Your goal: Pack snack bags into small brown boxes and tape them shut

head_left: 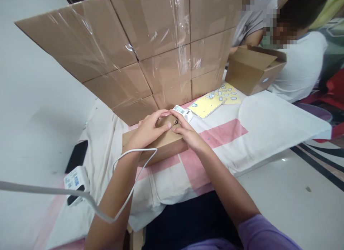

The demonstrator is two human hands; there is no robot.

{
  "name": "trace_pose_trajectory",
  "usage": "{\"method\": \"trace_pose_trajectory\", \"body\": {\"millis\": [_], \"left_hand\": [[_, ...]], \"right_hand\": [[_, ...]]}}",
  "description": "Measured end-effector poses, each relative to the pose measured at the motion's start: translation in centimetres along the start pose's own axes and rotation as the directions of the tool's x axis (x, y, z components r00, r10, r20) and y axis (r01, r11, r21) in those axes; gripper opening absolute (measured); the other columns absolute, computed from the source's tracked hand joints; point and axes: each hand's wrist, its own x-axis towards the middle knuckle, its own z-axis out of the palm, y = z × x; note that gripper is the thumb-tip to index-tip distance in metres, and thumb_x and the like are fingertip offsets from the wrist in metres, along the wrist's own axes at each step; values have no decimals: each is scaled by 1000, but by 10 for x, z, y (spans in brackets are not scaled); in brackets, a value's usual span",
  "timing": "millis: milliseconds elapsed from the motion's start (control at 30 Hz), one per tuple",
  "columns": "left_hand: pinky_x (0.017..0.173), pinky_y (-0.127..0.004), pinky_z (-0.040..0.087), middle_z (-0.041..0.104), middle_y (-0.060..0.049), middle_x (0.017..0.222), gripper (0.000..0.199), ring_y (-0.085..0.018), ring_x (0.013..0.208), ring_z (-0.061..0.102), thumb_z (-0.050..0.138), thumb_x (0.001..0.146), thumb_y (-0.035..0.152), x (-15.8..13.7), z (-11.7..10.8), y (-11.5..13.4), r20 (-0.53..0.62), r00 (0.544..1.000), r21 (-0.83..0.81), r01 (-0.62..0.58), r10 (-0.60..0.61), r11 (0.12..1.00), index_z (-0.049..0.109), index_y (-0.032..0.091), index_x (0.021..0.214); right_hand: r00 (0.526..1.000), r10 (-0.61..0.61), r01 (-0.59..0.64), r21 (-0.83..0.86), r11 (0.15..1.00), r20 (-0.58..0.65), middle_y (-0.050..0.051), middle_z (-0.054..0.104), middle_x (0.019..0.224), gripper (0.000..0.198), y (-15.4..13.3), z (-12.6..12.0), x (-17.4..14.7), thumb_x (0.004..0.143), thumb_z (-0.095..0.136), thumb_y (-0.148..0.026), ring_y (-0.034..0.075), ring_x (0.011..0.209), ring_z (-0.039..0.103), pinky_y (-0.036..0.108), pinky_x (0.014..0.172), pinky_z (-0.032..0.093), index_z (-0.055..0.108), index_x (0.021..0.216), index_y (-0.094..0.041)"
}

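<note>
A: Surface?
B: Worktop point(258, 135) under white-pink cloth. Left hand point(146, 130) and right hand point(188, 133) press flat, ungripping, on small carton point(161, 146) near front edge.
A: Room?
B: Taped box stack point(150, 46) behind; cloth free right; co-worker's open box point(255, 69) far right.

Bare forearms, bare hands, left hand point(149, 131) and right hand point(188, 133) without rings or gloves; short lilac sleeve point(264, 235) on the right arm; dark garment across the lap.

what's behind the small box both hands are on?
Behind the small box stands a wall of taped cartons, with a white gadget at its far right corner. Left hand and right hand cover the box top; contents unseen.
</note>
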Motion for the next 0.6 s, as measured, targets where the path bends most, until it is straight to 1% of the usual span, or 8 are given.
{"method": "trace_pose_trajectory", "body": {"millis": [67,133,233,333,400,467,533,600], "left_hand": [[114,-48,37,59,1,146,48,-26,136,52,54,93,47,1,2,-1,20,999,-29,36,-35,999,50,39,140],[117,-51,34,56,2,149,48,-27,139,50,50,95,47,1,3,-1,17,998,-8,56,-56,998,49,40,142],[119,-58,27,49,2,156,58,-32,143,45,51,94,50,0,-1,-1,72,997,63,33,-37,997,39,42,150],[119,-60,26,40,0,162,71,-34,145,41,54,91,55,-1,-7,-2,152,988,117,5,-23,993,28,42,155],[120,-61,25,38,-1,163,74,-34,147,38,54,90,56,-1,-8,-2,160,987,120,16,-35,993,26,41,157],[120,-60,25,40,-2,162,77,-34,148,38,55,89,57,-1,-7,-4,142,988,100,37,-52,994,25,39,157],[119,-59,28,45,-3,159,75,-34,147,40,54,90,59,-2,-3,-5,91,994,67,60,-66,996,27,38,157],[118,-57,32,49,-2,156,68,-33,145,43,51,92,59,-3,1,-6,23,997,36,72,-73,997,33,39,155]], "right_hand": [[1000,-7,7,-14,1000,2,-4,30,165,77,0,0,0,78,47,-20,20,155,20,44,128,15,40,154,-29],[1000,-19,19,-14,1000,1,-4,31,165,77,2,0,0,78,47,-19,20,155,21,42,128,15,40,154,-29],[1000,-20,20,-16,1000,-1,-3,30,165,77,4,0,0,80,47,-19,19,155,22,41,128,17,38,155,-28],[1000,-11,11,-20,1000,-8,-4,29,166,75,6,1,0,82,47,-21,19,155,23,42,128,19,36,156,-30],[1000,-15,15,-23,1000,-17,-4,29,166,74,5,3,-1,82,48,-20,19,155,22,42,128,16,38,155,-30],[1000,-14,14,-23,1000,-10,-4,29,166,73,3,3,-2,82,49,-20,19,155,21,41,128,15,40,154,-29],[1000,4,-4,-14,1000,19,-2,31,165,68,1,-4,-3,86,49,-22,20,153,26,42,126,21,42,153,-30],[999,33,-32,-21,999,23,3,41,160,62,3,-22,0,90,49,-26,22,146,39,44,119,36,43,153,-28]]}}
